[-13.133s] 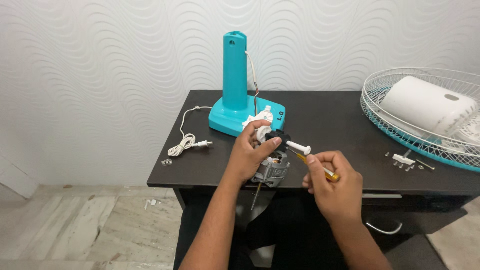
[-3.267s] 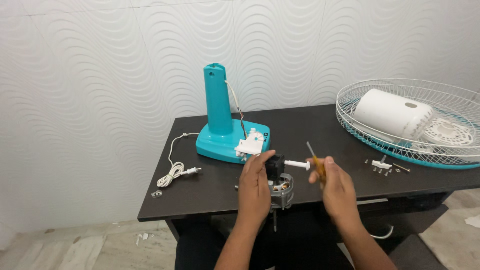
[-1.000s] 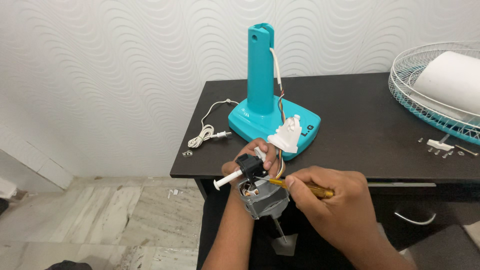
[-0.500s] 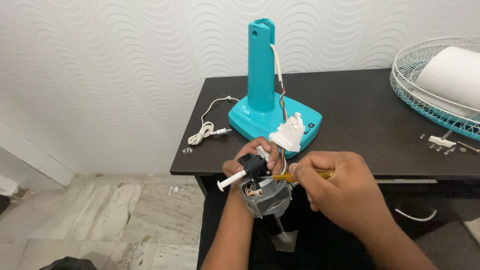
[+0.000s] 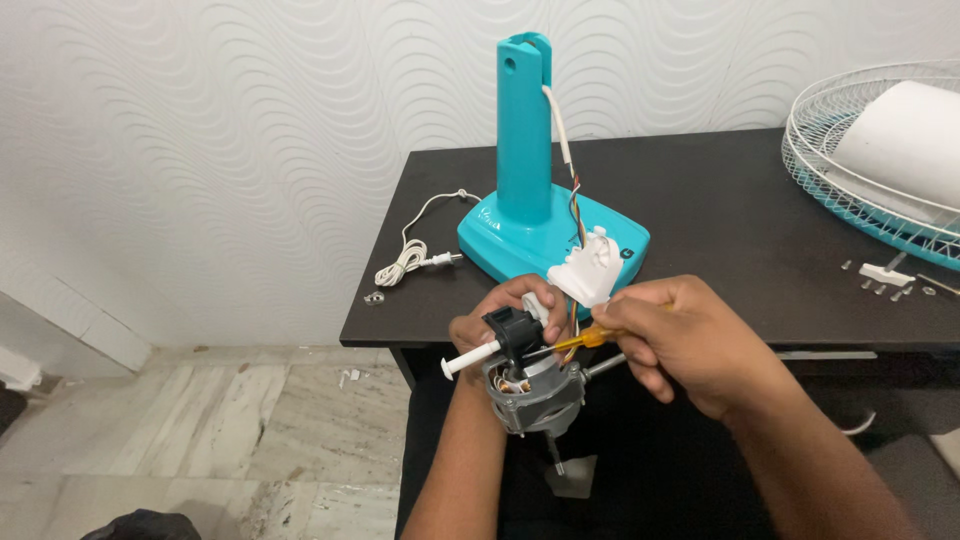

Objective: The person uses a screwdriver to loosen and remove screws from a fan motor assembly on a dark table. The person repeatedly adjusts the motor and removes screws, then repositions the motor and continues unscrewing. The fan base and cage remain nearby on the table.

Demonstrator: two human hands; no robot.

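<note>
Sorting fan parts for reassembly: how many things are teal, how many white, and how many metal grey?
Teal: 1, the fan stand
White: 3, the power cord, switch block, fan cover
Metal grey: 1, the motor
Total: 5

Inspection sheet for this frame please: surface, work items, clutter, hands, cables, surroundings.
Surface: dark table, matte, against a wavy white wall.
Work items: fan motor held off the table's front edge; yellow-handled screwdriver angled into it; black part with white knob on top.
Clutter: teal fan stand; white bracket; fan grille holding a white cover; small screws; a loose metal bit.
Hands: left hand grips the motor; right hand holds the screwdriver.
Cables: coiled white power cord; coloured wires run from stand to motor.
Surroundings: marble floor.
</note>
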